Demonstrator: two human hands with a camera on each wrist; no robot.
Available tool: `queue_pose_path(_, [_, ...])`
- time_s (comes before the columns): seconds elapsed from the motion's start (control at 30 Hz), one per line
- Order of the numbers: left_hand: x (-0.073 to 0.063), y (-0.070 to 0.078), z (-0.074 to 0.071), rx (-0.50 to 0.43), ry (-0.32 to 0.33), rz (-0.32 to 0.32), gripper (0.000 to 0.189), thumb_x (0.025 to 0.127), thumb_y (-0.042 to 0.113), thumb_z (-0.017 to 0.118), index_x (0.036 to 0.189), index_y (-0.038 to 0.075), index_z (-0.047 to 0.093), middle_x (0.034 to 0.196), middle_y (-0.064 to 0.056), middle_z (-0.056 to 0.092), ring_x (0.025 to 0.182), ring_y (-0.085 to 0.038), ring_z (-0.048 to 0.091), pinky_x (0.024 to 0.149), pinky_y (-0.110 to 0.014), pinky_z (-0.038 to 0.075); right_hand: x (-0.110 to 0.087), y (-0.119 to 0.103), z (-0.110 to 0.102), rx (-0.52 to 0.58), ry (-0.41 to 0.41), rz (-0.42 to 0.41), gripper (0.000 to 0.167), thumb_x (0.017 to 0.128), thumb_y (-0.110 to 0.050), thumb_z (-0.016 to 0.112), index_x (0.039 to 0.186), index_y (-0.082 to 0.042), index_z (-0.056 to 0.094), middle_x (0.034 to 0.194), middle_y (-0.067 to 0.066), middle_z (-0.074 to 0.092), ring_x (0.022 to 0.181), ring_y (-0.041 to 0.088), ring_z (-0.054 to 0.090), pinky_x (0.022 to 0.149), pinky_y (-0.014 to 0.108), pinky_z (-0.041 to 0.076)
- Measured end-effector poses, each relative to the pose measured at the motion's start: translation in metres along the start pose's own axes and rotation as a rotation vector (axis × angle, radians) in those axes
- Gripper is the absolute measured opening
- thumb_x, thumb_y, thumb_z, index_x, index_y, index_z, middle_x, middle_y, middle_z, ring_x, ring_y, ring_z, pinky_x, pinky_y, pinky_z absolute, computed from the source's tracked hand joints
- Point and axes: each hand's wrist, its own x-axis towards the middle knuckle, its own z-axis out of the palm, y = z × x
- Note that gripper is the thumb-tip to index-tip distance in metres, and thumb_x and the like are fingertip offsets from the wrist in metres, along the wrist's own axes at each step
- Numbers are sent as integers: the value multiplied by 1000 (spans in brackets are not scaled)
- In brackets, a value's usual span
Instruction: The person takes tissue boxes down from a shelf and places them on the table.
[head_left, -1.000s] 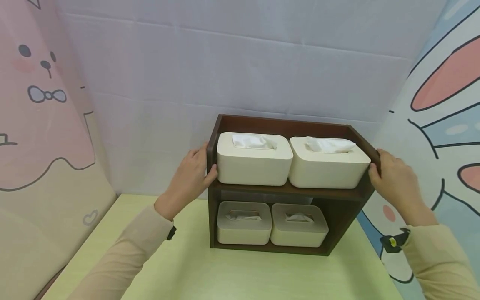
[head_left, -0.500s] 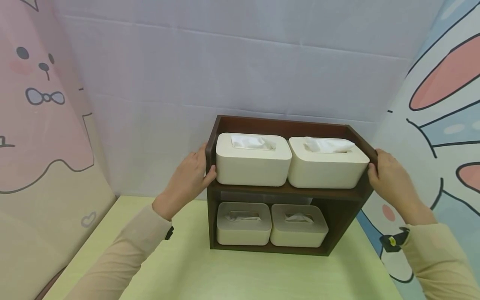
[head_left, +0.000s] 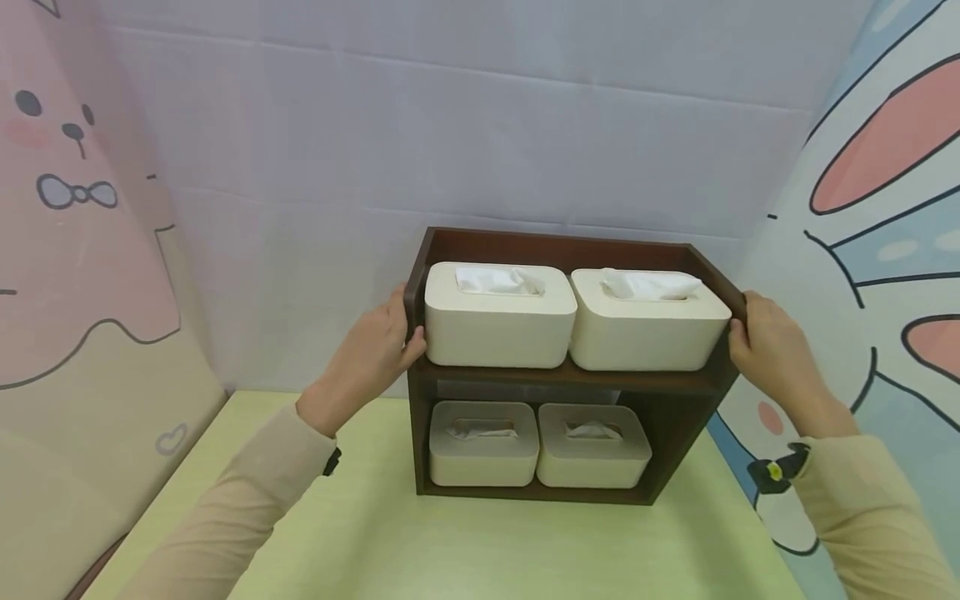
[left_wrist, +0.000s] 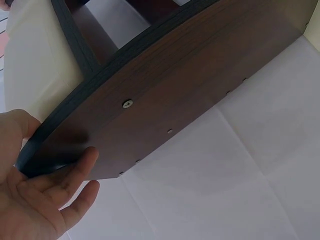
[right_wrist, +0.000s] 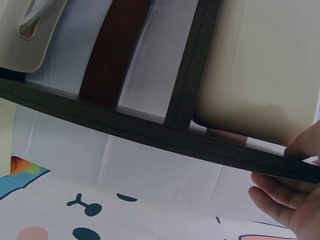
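Note:
A dark brown two-tier wooden shelf [head_left: 525,496] stands upright on the table. Its top tier bears two cream tissue boxes, the left one [head_left: 495,337] and the right one [head_left: 641,343], side by side with white tissue showing. Below them sit two more, a left tissue box [head_left: 483,462] and a right tissue box [head_left: 594,465]. My left hand [head_left: 367,354] grips the upper front edge of the left side panel [left_wrist: 150,95], thumb inside and fingers outside. On the other side, my right hand [head_left: 772,354] holds the right panel [right_wrist: 150,132] the same way, between thumb and fingers.
The light yellow-green table [head_left: 360,533] extends in front of the shelf and to its left. Behind it hangs a white cloth [head_left: 300,167]. Cartoon-printed cloths flank the table, a pink and cream one [head_left: 82,275] at left and a rabbit print [head_left: 885,250] at right.
Both hands keep their grip on the side panels. The whole head view shifts slightly, so shelf, boxes and hands appear a little further left; the boxes keep their places on the shelf.

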Motion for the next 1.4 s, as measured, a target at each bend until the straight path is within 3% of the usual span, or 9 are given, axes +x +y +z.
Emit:
queue_pose_path(0.4, [1, 1, -2, -7, -23, -30, 59, 91, 18, 50, 131, -20, 28, 74, -22, 59, 66, -35, 63, 63, -40, 53, 1, 5, 3, 31, 17, -14, 23, 78, 5, 50, 97, 19, 48, 78, 31, 50, 69, 42, 47, 57, 53, 36])
queue_pose_path(0.6, [-1, -5, -7, -7, -43, -55, 59, 90, 18, 49, 131, -19, 28, 66, -16, 56, 56, -29, 59, 56, -38, 51, 3, -3, 4, 46, 33, -36, 21, 76, 6, 50, 93, 17, 49, 75, 30, 50, 67, 41, 47, 56, 52, 35])
queue_pose_path(0.93, [-9, -19, -15, 20, -44, -69, 58, 91, 20, 48, 131, -19, 28, 66, -17, 56, 58, -32, 61, 57, -40, 51, 4, -17, 9, 75, 99, -95, 19, 75, 5, 51, 91, 16, 50, 75, 29, 51, 68, 42, 48, 56, 51, 35])
queue_pose_path(1.4, [-18, -37, -25, 9, -13, -86, 55, 90, 16, 48, 129, -17, 30, 69, -21, 60, 56, -31, 58, 53, -40, 47, 9, -37, 15, 97, 97, -118, 21, 77, 5, 51, 95, 17, 50, 79, 29, 53, 69, 40, 48, 56, 50, 36])
